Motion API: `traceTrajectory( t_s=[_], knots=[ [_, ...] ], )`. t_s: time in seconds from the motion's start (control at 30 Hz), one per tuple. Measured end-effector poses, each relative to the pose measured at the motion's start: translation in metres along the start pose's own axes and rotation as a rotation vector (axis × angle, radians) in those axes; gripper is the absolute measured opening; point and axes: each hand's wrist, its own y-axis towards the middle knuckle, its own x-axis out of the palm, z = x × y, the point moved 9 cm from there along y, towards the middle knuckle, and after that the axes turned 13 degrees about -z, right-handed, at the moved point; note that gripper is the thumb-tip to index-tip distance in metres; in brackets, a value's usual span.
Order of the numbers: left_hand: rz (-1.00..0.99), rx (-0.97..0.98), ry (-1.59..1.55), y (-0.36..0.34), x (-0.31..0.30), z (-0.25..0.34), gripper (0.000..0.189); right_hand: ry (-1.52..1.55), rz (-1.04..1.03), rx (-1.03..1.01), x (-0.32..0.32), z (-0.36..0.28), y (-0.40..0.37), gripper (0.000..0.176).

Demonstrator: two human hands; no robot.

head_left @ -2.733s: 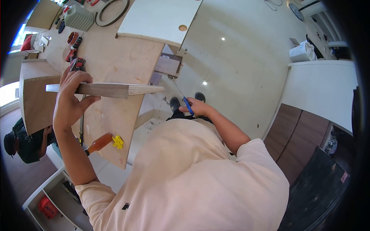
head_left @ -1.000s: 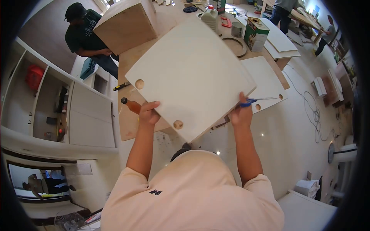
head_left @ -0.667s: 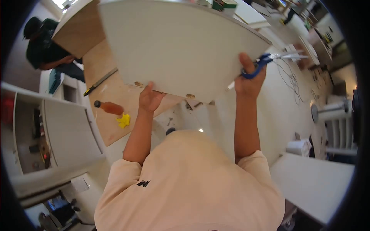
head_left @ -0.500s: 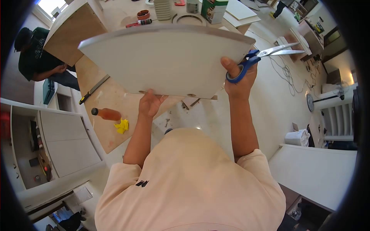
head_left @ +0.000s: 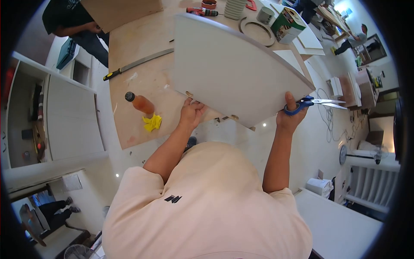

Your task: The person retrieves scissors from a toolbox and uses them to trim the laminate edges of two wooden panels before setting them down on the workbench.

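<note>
A white panel [head_left: 233,69] is held up in front of me over the wooden table, tilted with its right side lower. My left hand [head_left: 192,113] grips its lower edge, near one of two small round fittings. On the right, my right hand [head_left: 292,115] holds the panel's right corner, thumb on the face. Blue-handled scissors [head_left: 307,103] are looped over that same hand, blades pointing right. The fingers behind the panel are hidden. An orange bottle [head_left: 143,104] and a crumpled yellow cloth [head_left: 152,123] are left of my left hand.
On the table [head_left: 129,129] lie a file [head_left: 138,61], a red drill [head_left: 202,11], a roll of edging [head_left: 257,32], a grey can [head_left: 265,15] and a green box [head_left: 288,26]. A co-worker [head_left: 82,32] stands at the upper left. Cables [head_left: 330,116] lie on the floor at right.
The panel has tilted, its left side rising and its right corner dropping. Both hands have moved right in view, still on the panel. The view has turned, so table and bottle appear further right.
</note>
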Motion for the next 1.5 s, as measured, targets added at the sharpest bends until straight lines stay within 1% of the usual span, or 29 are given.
traceTrajectory(
  t_s=[0.1, 0.2, 0.27, 0.3, 0.37, 0.4, 0.5, 0.67, 0.8, 0.9, 1.0, 1.1, 1.2, 1.3, 1.4, 1.43, 1.5],
  knots=[
    [0.015, -0.014, 0.019, -0.006, -0.014, 0.001, 0.046, 0.062, 0.091, 0.087, -0.014, 0.012, 0.000, 0.051],
    [-0.099, -0.009, 0.097, -0.013, -0.012, 0.009, 0.043, 0.055, 0.167, 0.181, -0.039, 0.023, 0.002, 0.049],
    [-0.165, 0.000, 0.107, -0.022, -0.001, 0.018, 0.035, 0.090, 0.229, 0.252, -0.057, 0.032, 0.003, 0.049],
    [-0.199, 0.005, 0.116, -0.026, 0.008, 0.023, 0.031, 0.107, 0.203, 0.279, -0.064, 0.036, 0.004, 0.048],
    [-0.242, -0.004, 0.147, -0.035, 0.022, 0.031, 0.025, 0.229, 0.262, 0.386, -0.089, 0.056, 0.002, 0.046],
    [-0.262, -0.011, 0.166, -0.038, 0.026, 0.033, 0.023, 0.290, 0.294, 0.440, -0.098, 0.065, -0.001, 0.046],
    [-0.282, -0.024, 0.167, -0.038, 0.030, 0.033, 0.020, 0.350, 0.398, 0.556, -0.118, 0.082, -0.011, 0.044],
    [-0.378, 0.003, 0.155, -0.033, 0.029, 0.029, 0.016, 0.383, 0.402, 0.578, -0.127, 0.089, -0.021, 0.045],
    [-0.422, -0.040, 0.132, -0.041, 0.037, 0.026, 0.018, 0.439, 0.384, 0.593, -0.127, 0.088, -0.025, 0.044],
    [-0.432, -0.039, 0.088, -0.044, 0.043, 0.026, 0.019, 0.414, 0.388, 0.577, -0.125, 0.080, -0.025, 0.044],
    [-0.424, -0.040, 0.105, -0.043, 0.039, 0.023, 0.026, 0.351, 0.405, 0.500, -0.118, 0.062, -0.021, 0.044],
    [-0.299, -0.076, 0.048, -0.051, 0.045, 0.024, 0.033, 0.317, 0.279, 0.402, -0.088, 0.031, -0.011, 0.044],
    [-0.272, -0.071, -0.063, -0.045, 0.034, 0.017, 0.033, 0.192, 0.133, 0.223, -0.046, -0.009, 0.000, 0.048],
    [-0.279, -0.081, -0.092, -0.029, 0.024, 0.014, 0.032, 0.096, 0.010, 0.078, 0.003, -0.032, 0.004, 0.047],
    [-0.305, -0.104, -0.100, -0.008, 0.015, 0.012, 0.037, 0.023, -0.045, -0.025, 0.047, -0.043, 0.002, 0.056],
    [-0.288, -0.117, -0.089, 0.001, 0.006, 0.010, 0.037, -0.014, -0.036, -0.036, 0.057, -0.042, -0.001, 0.061],
    [-0.251, -0.139, -0.071, 0.013, -0.008, 0.008, 0.038, -0.033, -0.108, -0.041, 0.070, -0.033, -0.003, 0.063]
  ],
)
